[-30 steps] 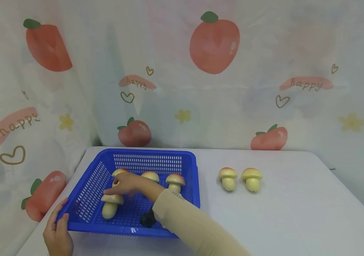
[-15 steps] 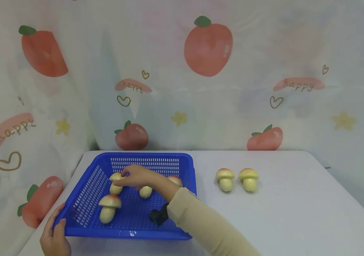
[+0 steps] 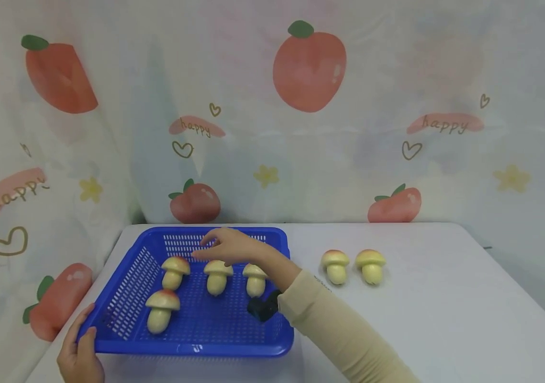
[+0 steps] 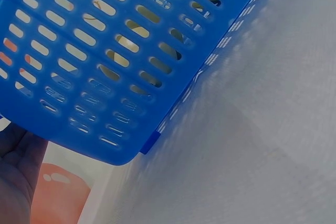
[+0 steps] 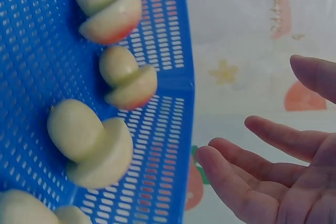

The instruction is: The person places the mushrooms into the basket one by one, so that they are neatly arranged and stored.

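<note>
Head view shows a person's left hand (image 3: 81, 351) holding the blue basket (image 3: 148, 349) at its near left corner, the fingers lying along the outside of the left rim and the thumb on the near side, clamped on that corner. The right hand (image 3: 236, 248) hovers above the far part of the basket, its fingers spread apart; the right wrist view shows them well apart from one another and away from the mushrooms. Four toy mushrooms, pale yellow with some reddish caps, sit inside the basket: a near left mushroom (image 3: 162, 311) by the left wall, a far left mushroom (image 3: 175, 273) just behind it, a middle mushroom (image 3: 217, 282) below the right hand, and a right mushroom (image 3: 255, 282) toward the right wall, partly hidden by the right forearm. Outside the basket, to its right, an inner mushroom (image 3: 335, 266) and an outer mushroom (image 3: 370, 267) stand side by side on the white table (image 3: 425, 319). A black object (image 3: 263, 306) by the right wrist shows over the basket's right part, next to the beige sleeve (image 3: 349, 332).
</note>
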{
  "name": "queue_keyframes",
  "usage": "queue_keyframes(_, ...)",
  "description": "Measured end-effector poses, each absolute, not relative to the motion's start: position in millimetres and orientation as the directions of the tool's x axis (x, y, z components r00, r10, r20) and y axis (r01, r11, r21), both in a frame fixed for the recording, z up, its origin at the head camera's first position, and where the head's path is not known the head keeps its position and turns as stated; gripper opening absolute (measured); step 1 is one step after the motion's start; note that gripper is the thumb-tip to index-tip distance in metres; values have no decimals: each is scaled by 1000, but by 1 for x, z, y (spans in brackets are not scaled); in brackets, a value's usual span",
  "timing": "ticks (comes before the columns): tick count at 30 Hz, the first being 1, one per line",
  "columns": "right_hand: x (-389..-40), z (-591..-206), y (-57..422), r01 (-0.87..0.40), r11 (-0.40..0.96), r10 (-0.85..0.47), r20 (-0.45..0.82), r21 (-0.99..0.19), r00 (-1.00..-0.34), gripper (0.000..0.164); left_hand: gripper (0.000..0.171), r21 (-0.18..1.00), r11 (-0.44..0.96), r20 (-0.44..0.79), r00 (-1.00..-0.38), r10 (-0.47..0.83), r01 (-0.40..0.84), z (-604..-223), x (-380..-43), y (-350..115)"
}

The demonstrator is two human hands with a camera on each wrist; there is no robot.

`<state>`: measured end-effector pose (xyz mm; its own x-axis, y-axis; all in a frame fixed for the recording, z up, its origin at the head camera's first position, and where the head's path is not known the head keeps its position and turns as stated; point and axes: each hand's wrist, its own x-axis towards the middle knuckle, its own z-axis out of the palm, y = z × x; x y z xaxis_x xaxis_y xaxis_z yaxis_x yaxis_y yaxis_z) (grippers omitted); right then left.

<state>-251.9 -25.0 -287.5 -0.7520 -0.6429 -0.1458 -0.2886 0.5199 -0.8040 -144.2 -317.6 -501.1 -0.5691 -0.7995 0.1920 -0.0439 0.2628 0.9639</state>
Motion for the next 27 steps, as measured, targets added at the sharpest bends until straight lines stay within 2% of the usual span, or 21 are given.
queue_keyframes(12, -255, -284, 7, -299, 468, -642, -87, -832, -762, 47, 39, 977, 210, 157, -556, -816, -32, -500, -145, -319)
queue_keyframes(18, -258, -289, 25, -288, 495, -605, -87, -820, -792, 46, 39, 980, 198, 148, -552, -821, -32, -496, -144, -315)
queue_keyframes(27, -263, -295, 53, -238, 460, -564, -74, -855, -822, 46, 41, 976, 203, 127, -565, -816, -74, -492, -142, -312)
